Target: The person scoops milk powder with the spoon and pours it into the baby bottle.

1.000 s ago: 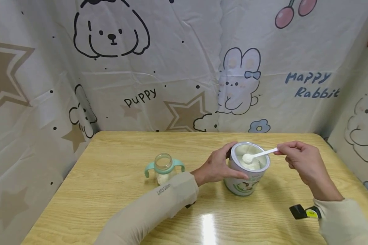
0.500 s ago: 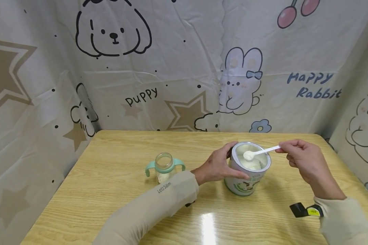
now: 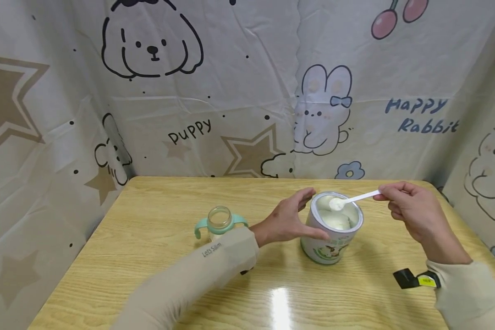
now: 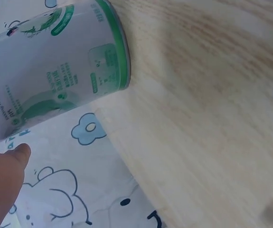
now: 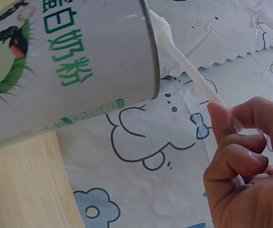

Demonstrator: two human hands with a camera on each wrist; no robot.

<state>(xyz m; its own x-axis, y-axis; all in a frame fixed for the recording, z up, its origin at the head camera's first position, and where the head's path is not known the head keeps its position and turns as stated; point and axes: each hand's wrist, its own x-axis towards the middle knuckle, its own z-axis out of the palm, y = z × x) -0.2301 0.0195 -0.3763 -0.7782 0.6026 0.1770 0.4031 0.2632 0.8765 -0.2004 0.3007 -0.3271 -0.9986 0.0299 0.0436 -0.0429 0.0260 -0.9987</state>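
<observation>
A white milk powder can (image 3: 327,247) with green print stands upright on the table, its top uncovered and pale powder (image 3: 334,221) inside. My left hand (image 3: 286,220) is at the can's left side, thumb and fingers spread; in the left wrist view a fingertip (image 4: 21,153) stands apart from the can wall. My right hand (image 3: 416,213) pinches the handle end of a white scoop (image 3: 362,196) between thumb and index finger. Heaped with powder, the scoop's bowl (image 5: 161,29) is just above the can's mouth in the right wrist view.
A baby bottle (image 3: 219,217) with mint-green handles and no lid stands left of the can, partly behind my left sleeve (image 3: 214,261). The wooden table (image 3: 148,215) meets a patterned cloth (image 3: 247,91) at its back edge.
My left hand has loosened from the can and shifted slightly left, its fingers lifting off. My right hand has raised the powder-filled scoop a little, up and to the right.
</observation>
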